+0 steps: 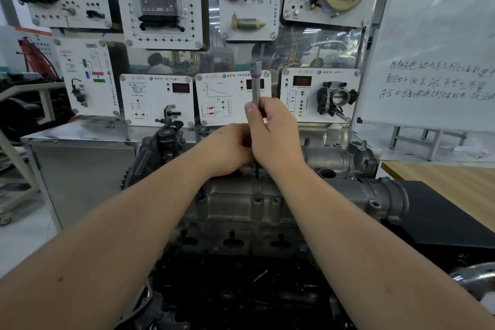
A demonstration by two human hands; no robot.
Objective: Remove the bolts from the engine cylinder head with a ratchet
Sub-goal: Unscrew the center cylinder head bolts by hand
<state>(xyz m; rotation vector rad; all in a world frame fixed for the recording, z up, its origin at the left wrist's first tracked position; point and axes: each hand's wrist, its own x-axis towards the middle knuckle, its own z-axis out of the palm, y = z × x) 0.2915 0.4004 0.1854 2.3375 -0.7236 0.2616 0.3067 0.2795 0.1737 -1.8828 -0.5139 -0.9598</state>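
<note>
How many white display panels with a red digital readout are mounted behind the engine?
3, in the lower row of the board: left panel, middle panel partly behind the ratchet held by the right hand, right panel. The arms may hide more.

I count two bare hands: left hand (230,147), right hand (273,131). One slim silver metal ratchet extension bar (256,83), upright. One grey cast-metal engine cylinder head (241,206). White training panels on back wall: I see eight, four upper (158,0), four lower (156,99). One black throttle body (336,98) on lower right panel. One whiteboard with handwritten lines (434,43), three lines of writing. One wooden tabletop (450,182). Bolts: cannot count, too small and hidden.
</note>
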